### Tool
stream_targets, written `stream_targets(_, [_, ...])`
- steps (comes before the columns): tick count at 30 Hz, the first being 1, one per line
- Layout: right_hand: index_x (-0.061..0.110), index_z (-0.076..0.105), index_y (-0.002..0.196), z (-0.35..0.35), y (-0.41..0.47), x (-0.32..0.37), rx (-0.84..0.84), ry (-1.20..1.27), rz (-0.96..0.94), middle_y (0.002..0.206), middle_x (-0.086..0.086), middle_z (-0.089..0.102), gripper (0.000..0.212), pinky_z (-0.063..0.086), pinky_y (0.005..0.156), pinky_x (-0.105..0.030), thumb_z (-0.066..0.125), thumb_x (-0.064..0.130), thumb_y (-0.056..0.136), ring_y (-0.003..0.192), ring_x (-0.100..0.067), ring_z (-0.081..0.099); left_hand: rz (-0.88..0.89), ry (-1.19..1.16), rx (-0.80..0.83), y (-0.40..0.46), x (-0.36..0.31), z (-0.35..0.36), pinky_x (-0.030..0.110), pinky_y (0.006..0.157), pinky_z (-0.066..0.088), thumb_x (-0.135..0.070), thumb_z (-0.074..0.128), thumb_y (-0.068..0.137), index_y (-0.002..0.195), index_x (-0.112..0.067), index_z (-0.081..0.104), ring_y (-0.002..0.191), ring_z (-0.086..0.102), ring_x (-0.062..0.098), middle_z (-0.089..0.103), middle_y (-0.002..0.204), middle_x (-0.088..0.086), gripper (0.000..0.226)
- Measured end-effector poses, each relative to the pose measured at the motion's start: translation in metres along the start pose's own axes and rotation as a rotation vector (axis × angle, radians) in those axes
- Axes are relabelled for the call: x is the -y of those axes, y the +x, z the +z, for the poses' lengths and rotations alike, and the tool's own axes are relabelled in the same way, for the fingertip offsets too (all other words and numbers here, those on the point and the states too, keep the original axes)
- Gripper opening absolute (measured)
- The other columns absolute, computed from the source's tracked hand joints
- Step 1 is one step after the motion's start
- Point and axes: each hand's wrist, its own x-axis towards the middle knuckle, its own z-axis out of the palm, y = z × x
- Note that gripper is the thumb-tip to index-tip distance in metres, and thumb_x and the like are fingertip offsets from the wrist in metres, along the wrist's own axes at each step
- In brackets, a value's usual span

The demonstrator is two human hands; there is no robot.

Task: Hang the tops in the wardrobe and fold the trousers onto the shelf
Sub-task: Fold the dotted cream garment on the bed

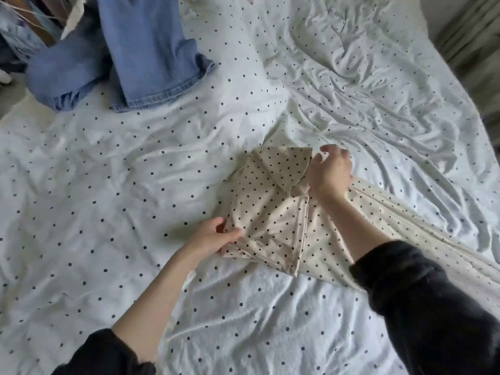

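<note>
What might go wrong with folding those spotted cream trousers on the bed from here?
The left hand pinches only one corner of the cream trousers, so the loose folded layers may slide apart. The right hand holds the far edge, and the rest of the cloth trails unfolded towards the near right, which could drag the fold open. The rumpled bedsheet may leave the fold uneven.
</note>
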Motion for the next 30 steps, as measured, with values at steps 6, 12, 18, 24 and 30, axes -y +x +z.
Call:
stream_targets(6, [0.017,0.067,0.108,0.027,-0.06,-0.028,0.239,-0.403,-1.24,0.12,-0.008,0.064,0.024,0.039,0.103,-0.054,0.053,0.024,0.09,0.116,-0.025,0.057,0.082,-0.096,-0.163,0.02,-0.024,0.008,0.025,0.073,0.048,-0.038,0.062,0.089,0.118,-0.015,0.057,0.086,0.061,0.013,0.064,0.101,-0.004,0.037])
stream_targets(12, [0.022,0.023,0.148,-0.011,0.014,-0.031,0.273,-0.723,-0.325,0.159,-0.003,0.007,0.054,-0.01,0.11,-0.059,0.025,0.046,0.1,0.147,-0.025,-0.001,0.006,-0.139,-0.169,0.023,-0.017,0.015,0.027,0.066,0.044,-0.022,0.062,0.09,0.087,-0.017,0.058,0.08,0.059,0.017,0.064,0.088,0.001,0.007])
stream_targets(18, [0.012,0.051,0.134,-0.006,-0.044,-0.038,0.195,-0.375,-0.762,0.146,-0.016,0.039,0.048,0.03,0.11,-0.055,0.028,0.032,0.097,0.136,-0.032,0.036,-0.051,-0.24,-0.179,0.027,-0.034,0.013,0.041,0.092,0.05,-0.039,0.061,0.089,0.101,-0.016,0.062,0.094,0.063,0.023,0.067,0.1,0.004,0.026])
stream_targets(24, [0.011,0.058,0.126,0.007,-0.088,-0.073,0.356,-0.303,-0.731,0.139,-0.014,0.049,0.035,0.041,0.105,-0.046,0.05,0.022,0.094,0.129,-0.029,0.048,-0.044,-0.26,-0.03,0.02,-0.057,-0.003,0.037,0.086,0.05,-0.006,0.063,0.087,0.095,-0.009,0.063,0.085,0.064,0.021,0.067,0.099,0.012,0.009])
stream_targets(30, [0.012,0.051,0.135,-0.038,-0.081,-0.062,0.526,0.262,-0.32,0.146,-0.003,0.043,0.037,0.035,0.109,-0.031,0.042,0.014,0.099,0.133,-0.018,0.042,0.049,-0.315,0.092,-0.015,-0.102,0.007,0.032,0.075,0.054,0.002,0.053,0.091,0.116,-0.011,0.057,0.09,0.063,0.02,0.066,0.099,0.007,0.029])
